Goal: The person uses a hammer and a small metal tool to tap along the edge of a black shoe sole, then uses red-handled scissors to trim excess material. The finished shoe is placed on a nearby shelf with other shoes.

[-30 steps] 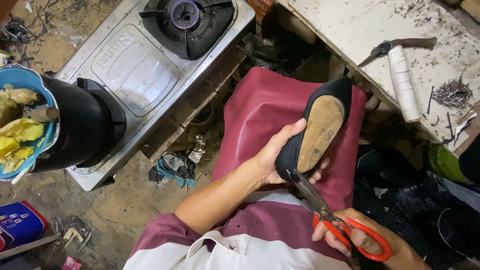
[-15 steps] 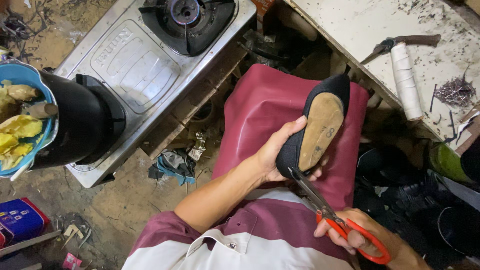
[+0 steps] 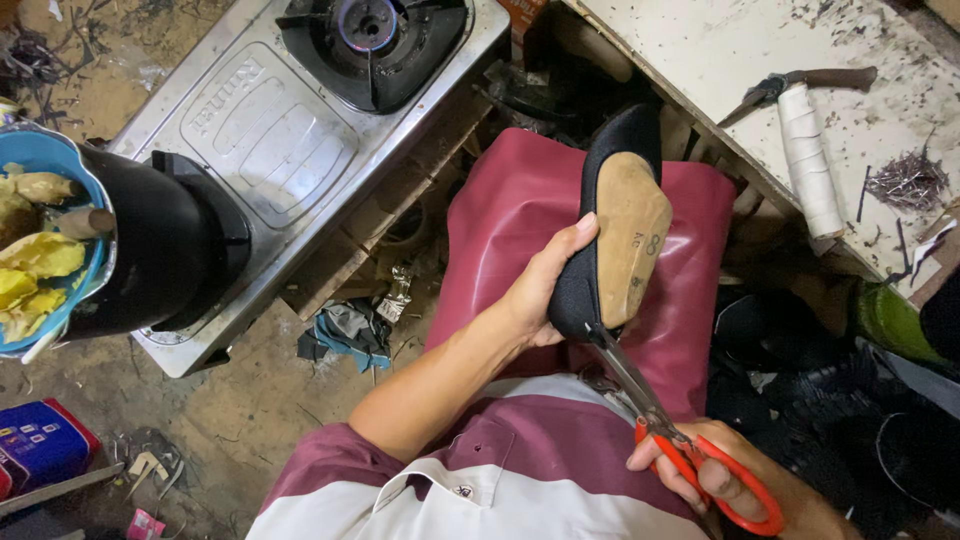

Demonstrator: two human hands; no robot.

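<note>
Shoe: black shoe (image 3: 612,235) on a wooden form, sole up, above the lap.
Left hand: left hand (image 3: 540,290) clamped around its heel.
Right hand: right hand (image 3: 720,480) closed through the red scissors (image 3: 668,430), tips at the heel edge.
Risk: blades sit just beside the left palm; a slip could nick it or overcut the fabric.

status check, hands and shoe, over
Left hand grips shoe, sole up. Right hand works scissors, blades at heel edge. Nothing in the way.

Left fingers (image 3: 548,262) behind the shoe (image 3: 610,200); scissor handle (image 3: 745,500) cropped at bottom edge
</note>
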